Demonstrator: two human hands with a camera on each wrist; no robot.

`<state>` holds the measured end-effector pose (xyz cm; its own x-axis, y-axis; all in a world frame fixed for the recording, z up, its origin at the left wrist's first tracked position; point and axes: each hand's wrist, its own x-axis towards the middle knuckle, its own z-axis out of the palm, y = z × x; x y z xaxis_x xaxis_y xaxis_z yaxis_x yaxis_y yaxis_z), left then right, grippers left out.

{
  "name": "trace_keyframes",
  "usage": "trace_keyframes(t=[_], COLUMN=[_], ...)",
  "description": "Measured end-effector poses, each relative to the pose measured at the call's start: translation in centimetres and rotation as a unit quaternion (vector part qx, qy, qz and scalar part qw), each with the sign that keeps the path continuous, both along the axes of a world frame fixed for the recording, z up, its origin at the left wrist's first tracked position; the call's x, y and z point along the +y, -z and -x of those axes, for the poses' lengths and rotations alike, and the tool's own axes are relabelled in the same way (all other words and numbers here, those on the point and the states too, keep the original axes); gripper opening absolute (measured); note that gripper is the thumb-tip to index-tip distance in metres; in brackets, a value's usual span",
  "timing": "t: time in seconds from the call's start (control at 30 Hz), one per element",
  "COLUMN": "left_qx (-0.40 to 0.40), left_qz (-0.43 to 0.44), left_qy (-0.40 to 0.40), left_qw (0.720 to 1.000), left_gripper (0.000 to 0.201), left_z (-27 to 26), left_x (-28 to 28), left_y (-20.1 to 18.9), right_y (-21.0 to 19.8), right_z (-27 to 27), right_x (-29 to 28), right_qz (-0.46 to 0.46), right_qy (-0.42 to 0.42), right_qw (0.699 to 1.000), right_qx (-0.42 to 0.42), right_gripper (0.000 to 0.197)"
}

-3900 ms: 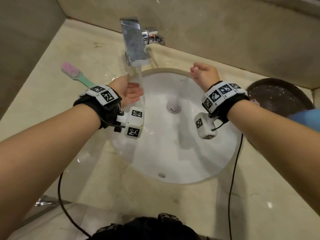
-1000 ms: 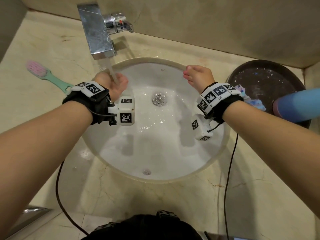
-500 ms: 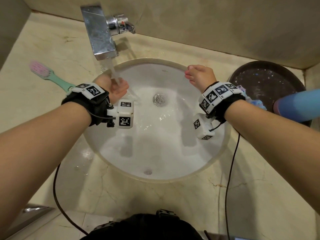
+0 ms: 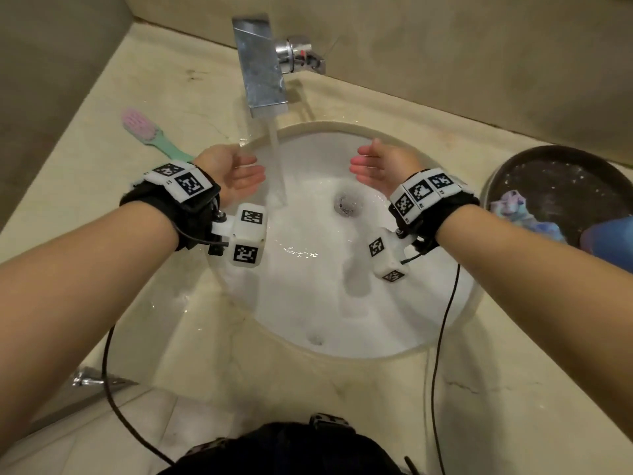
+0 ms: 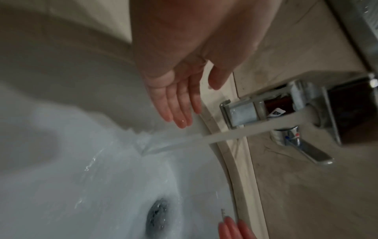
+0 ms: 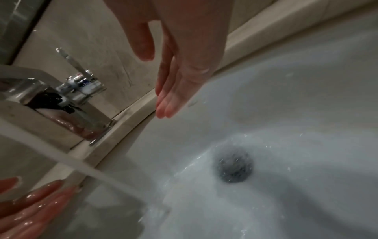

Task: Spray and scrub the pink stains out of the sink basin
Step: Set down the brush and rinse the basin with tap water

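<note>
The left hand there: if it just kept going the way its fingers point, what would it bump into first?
Most likely the stream of water falling from the faucet. The left hand is open, fingers aimed across the sink basin toward it. Beyond lies the open right hand. Depth is hard to judge.

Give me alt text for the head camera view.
Two open bare hands, left hand and right hand, flank water running from a chrome tap into a round white sink basin. A pink-bristled green brush lies on the counter.

A sink basin (image 4: 342, 303) sits in the bench (image 4: 308, 389); a tap (image 4: 262, 70) stands behind it, a brush (image 4: 147, 135) lies far left, and a bowl (image 4: 561, 197) sits right.
</note>
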<state>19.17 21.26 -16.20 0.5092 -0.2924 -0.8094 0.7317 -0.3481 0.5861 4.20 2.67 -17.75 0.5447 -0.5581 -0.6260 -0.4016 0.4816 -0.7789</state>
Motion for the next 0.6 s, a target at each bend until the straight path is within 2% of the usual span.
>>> trace_keyframes(t=[0.23, 0.33, 0.4, 0.5, 0.6], left_qx=[0.005, 0.015, 0.026, 0.037, 0.037], left_qz=[0.007, 0.016, 0.021, 0.024, 0.026], left_qy=[-0.039, -0.063, -0.080, -0.097, -0.098], left_qw=[0.999, 0.998, 0.996, 0.994, 0.994], left_gripper=[0.031, 0.029, 0.029, 0.029, 0.029], left_z=[-1.2, -1.4, -1.5, -1.5, -1.3], left_x=[5.3, 7.5, 8.8, 10.3, 10.8], left_y=[-1.1, -1.4, -1.4, -1.2, -0.9], right_y=[-0.1, 0.2, 0.7, 1.7, 1.3], right_z=[-5.7, -7.9, -9.2, -10.6, -10.8], right_x=[6.0, 7.5, 8.1, 8.3, 8.3], right_qz=[-0.170, -0.234, -0.246, -0.253, -0.257], right_qy=[-0.016, 0.030, 0.045, 0.041, 0.029], right_qw=[0.984, 0.967, 0.962, 0.961, 0.962], right_qx=[-0.052, -0.092, -0.106, -0.107, -0.092], right_gripper=[0.039, 0.026, 0.018, 0.024, 0.023])
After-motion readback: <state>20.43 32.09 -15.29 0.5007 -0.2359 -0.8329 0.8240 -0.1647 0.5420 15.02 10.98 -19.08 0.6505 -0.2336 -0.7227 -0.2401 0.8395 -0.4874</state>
